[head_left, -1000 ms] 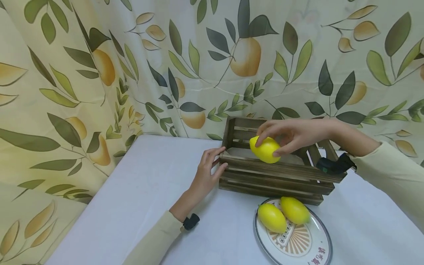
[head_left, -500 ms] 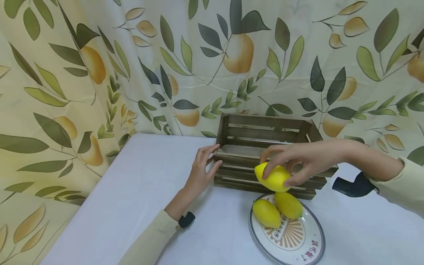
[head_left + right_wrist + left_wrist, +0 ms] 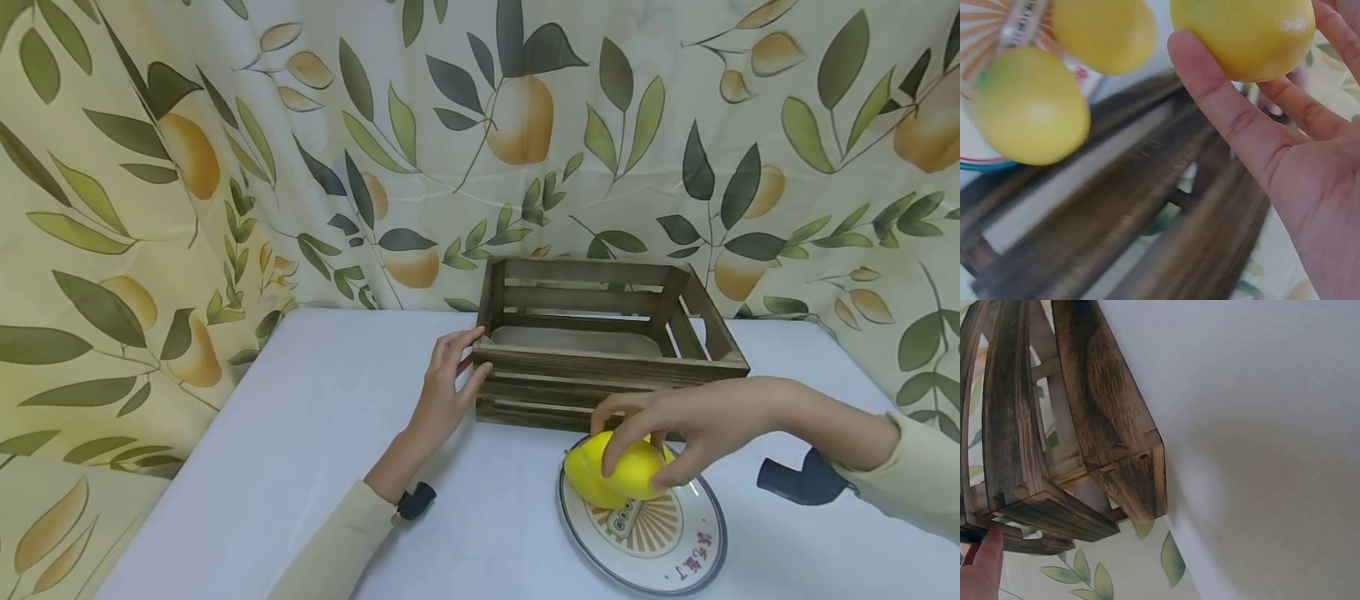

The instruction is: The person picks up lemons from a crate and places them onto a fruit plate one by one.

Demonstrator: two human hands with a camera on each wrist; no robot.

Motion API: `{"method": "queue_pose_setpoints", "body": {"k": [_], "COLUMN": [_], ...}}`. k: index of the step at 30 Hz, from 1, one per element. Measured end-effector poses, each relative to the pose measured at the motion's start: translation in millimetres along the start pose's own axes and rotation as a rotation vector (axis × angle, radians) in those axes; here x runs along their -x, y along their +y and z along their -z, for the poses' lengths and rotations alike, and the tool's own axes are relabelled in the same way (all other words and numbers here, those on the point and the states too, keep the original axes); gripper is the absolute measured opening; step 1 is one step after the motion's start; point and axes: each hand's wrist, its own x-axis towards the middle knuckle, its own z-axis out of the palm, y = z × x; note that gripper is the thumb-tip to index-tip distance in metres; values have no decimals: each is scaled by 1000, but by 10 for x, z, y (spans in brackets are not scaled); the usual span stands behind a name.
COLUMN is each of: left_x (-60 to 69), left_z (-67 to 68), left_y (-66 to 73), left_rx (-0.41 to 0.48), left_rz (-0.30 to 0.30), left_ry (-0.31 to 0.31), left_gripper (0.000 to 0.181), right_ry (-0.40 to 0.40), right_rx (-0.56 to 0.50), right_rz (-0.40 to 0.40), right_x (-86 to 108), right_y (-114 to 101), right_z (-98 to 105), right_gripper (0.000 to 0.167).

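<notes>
A lemon (image 3: 636, 472) is held in the fingers of my right hand (image 3: 693, 429), low over the round plate (image 3: 686, 546). Another lemon (image 3: 588, 479) lies on the plate, partly covered by the held one. A third lemon (image 3: 1032, 106) shows clearly in the right wrist view but is mostly hidden in the head view. My left hand (image 3: 442, 387) grips the left front corner of the slatted wooden crate (image 3: 592, 367), fingertips at its top edge and thumb against a front slat. Nothing lies on the visible part of the crate's floor.
A white cloth (image 3: 330, 400) covers the table. Behind it hangs a curtain (image 3: 465, 158) printed with fruit and leaves. The plate stands close in front of the crate.
My right hand has brought the lemon from above the crate, over its front side, down to the plate. My left hand has stayed at the crate's corner. The head view has shifted slightly.
</notes>
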Motion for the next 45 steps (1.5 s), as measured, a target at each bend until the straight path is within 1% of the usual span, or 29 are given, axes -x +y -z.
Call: {"method": "queue_pose_setpoints", "body": {"k": [7,10,15,21,24,29,32,34,36,40,43,45], "left_x": [33,35,33,28,25,45,53,47,34,9,4,4], "left_z": [-42,-58,-64,-39,-25,0,12,13,10,1,17,41], "left_y": [-34,-33,-9,1,8,6,-3,-7,-10,-17,-29,-36], "left_rx": [35,30,6,-1,-1,-5,-4,-3,-2,-5,-3,1], "left_rz": [0,3,3,1,-1,-6,-15,-24,-31,-36,-23,-11], "left_ry": [-1,-11,-16,-16,-21,-21,-18,-14,-9,-5,-14,-28], "left_gripper": [46,47,47,48,48,49,49,48,48,47,48,49], "right_ry": [-42,-46,-48,-57,-53,-39,-17,15,63,200,348,487], "right_rx": [-102,-139,-162,-201,-200,-154,-133,-123,-106,-104,-95,-17], "right_rz": [-58,-78,-79,-70,-65,-47,-46,-43,-31,-4,-15,-33], "right_x": [46,87,144,173,189,210,226,245,270,347,423,482], "right_y": [152,223,312,358,372,377,375,382,395,437,459,463], "right_z": [-258,-400,-604,-758,-808,-858,-888,-910,-939,-1001,-1052,-1085], "right_gripper": [35,36,37,36,35,36,36,35,35,35,34,36]}}
